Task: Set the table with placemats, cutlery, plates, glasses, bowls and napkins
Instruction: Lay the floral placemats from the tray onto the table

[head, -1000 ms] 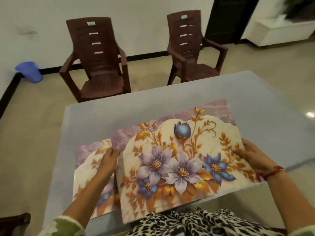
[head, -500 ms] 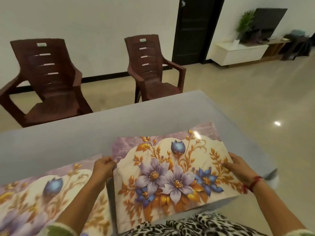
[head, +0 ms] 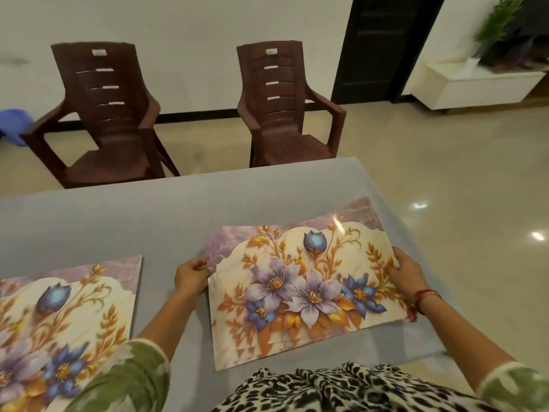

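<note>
A floral placemat (head: 300, 289) with purple and blue flowers lies near the right end of the grey table (head: 166, 221). It seems to be a small stack, as a purple edge of another mat shows behind it. My left hand (head: 190, 276) grips its left edge. My right hand (head: 405, 270) holds its right edge, with a red thread on the wrist. A second floral placemat (head: 68, 316) lies flat on the table at the left, apart from the held one.
Two dark brown plastic chairs (head: 107, 114) (head: 282, 105) stand beyond the table's far side. A dark door (head: 386, 46), a white low cabinet (head: 475, 84) with a plant and a blue bin (head: 13, 123) line the wall. The table's right edge is close to my right hand.
The held placemat has shifted right, away from the left placemat it overlapped. A strip of grey table now shows between them. The view has swung, too.
</note>
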